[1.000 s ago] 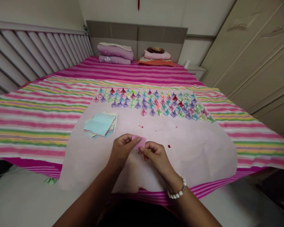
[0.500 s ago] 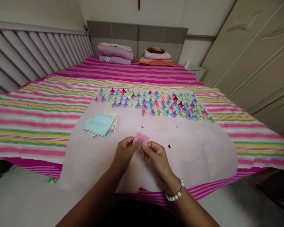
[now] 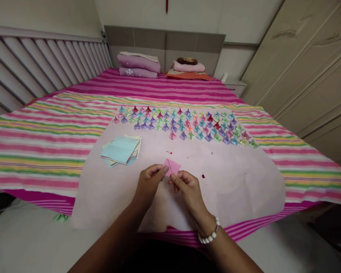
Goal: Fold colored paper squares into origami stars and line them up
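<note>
Pink paper [image 3: 172, 167] pinched by left hand [image 3: 148, 184] and right hand [image 3: 188, 186], centre frame.
Open pale sheet [image 3: 238, 182] on both sides, bed [image 3: 45, 144] edge just below; corner pointing up-frame, long axis unclear.

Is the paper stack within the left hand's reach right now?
Probably yes: nothing lies between the left hand and the paper stack, but its fingers pinch the pink paper.
</note>
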Demonstrator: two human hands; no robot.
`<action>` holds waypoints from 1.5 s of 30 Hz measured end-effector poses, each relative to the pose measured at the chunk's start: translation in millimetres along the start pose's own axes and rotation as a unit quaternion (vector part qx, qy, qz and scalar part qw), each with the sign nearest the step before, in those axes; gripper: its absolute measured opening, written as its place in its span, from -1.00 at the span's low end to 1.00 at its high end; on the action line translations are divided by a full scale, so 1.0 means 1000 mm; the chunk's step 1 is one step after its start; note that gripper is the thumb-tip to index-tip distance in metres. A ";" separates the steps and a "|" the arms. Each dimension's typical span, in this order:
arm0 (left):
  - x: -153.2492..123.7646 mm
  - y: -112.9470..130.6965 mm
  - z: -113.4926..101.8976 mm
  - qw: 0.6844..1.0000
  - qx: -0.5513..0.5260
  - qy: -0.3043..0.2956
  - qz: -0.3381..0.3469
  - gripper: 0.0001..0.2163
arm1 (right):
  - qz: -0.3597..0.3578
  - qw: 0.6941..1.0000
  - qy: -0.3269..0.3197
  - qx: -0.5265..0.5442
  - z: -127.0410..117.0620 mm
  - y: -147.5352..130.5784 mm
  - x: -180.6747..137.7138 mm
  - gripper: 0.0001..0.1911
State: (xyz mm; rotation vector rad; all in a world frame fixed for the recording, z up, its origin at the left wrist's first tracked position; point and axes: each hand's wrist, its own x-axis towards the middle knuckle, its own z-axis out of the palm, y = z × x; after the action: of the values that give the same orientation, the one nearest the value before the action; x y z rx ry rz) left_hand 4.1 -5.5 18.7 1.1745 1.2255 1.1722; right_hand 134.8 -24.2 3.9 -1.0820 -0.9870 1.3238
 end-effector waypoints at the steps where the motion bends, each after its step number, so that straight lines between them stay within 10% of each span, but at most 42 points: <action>1: 0.000 0.000 -0.001 1.000 0.003 0.005 -0.002 -0.74 | 0.003 1.000 -0.007 0.000 0.000 0.001 0.000 -0.71; 28: -0.007 -0.005 0.000 0.986 -0.009 -0.159 -0.050 -0.75 | -0.009 0.998 0.002 0.056 -0.005 -0.010 0.012 -0.84; 45: -0.009 -0.001 0.001 0.992 -0.091 -0.073 -0.053 -0.74 | -0.045 0.996 0.013 0.070 -0.015 -0.001 0.010 -0.65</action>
State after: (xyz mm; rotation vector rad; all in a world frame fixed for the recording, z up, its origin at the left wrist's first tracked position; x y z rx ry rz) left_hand 5.4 -14.4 18.2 1.0277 1.0358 1.0746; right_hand 150.2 -14.3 0.6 -0.9352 -0.8992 1.2817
